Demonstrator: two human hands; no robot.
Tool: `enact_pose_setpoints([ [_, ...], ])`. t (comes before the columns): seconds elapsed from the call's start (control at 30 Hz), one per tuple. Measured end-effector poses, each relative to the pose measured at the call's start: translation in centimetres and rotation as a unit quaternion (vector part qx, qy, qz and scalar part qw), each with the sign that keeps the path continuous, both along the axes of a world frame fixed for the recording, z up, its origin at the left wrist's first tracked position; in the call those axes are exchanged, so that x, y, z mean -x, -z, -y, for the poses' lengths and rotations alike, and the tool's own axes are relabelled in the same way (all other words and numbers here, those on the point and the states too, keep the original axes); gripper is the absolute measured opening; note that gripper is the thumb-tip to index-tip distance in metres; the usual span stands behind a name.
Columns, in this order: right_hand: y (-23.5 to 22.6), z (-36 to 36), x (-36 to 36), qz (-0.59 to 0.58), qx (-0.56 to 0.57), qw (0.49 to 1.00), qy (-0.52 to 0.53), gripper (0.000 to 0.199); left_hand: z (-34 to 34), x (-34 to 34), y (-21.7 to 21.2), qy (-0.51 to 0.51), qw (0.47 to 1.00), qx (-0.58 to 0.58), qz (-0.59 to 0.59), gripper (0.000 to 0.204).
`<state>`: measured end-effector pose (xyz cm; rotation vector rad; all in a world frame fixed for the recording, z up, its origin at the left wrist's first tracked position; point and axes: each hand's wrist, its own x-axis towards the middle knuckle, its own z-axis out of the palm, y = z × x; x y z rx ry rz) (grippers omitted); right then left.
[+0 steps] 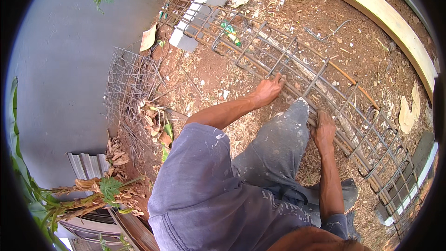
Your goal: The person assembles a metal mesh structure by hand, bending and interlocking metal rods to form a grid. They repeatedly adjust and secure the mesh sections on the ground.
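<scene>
Steel rebar cage (316, 77), long, with stirrups spaced along it; runs from 11 o'clock, past the right of centre, to 4 o'clock. One long bar on its far side is rust-orange; the rest are mostly grey-brown.

Left hand (268, 91), at 2 o'clock: on the near edge of the cage, fingers bunched close together at the bars; whether they pinch a bar, cannot tell.

Right hand (324, 129), just past 3 o'clock: fingers bent about the near long bars of the cage, tips partly hidden.

Trousers (274, 135), grey, paint-spotted: raised knee at 3 o'clock, between the hands, against the near edge of the cage.

Shirt (195, 172), grey-purple, white flecks on the sleeve.

White block (186, 41), near 12 o'clock: the cage crosses over it.

Grey block (420, 158), white along one side, between 3 and 4 o'clock, beside the cage's lower end.

Wooden plank (385, 16), pale, 2 o'clock, well apart from the cage.

Bent wire (335, 31), between 1 and 2 o'clock, on reddish soil (297, 11) strewn with dry litter.

Wire mesh (124, 76), 10 o'clock, leaning by a grey wall (65, 65).

Corrugated sheet (88, 165), 8 o'clock, at the wall's foot.
</scene>
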<state>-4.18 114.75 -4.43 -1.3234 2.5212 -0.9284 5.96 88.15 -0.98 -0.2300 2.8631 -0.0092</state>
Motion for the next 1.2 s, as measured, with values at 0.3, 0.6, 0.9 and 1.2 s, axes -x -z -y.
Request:
enact_pose_setpoints([
  [0.3,-0.9,-2.1,1.2,0.113,-0.062,0.99,0.065,0.058,0.7,-9.9,-16.0,-0.384,0.921,-0.066,-0.015,0.043],
  [0.6,-26.2,0.5,-7.0,0.32,-0.046,0.939,0.12,0.031,-4.5,-36.9,-40.1,-0.671,0.732,0.011,0.115,0.027],
  [0.9,-33.2,17.2,-14.6,0.346,-0.225,0.911,-0.017,0.044,11.5,-39.7,-39.5,-0.754,0.654,-0.008,0.055,0.031],
  [1.2,-29.1,46.9,-16.7,0.347,-0.359,0.866,-0.025,0.036,59.2,-28.5,-24.6,-0.537,0.832,-0.127,-0.052,0.033],
])
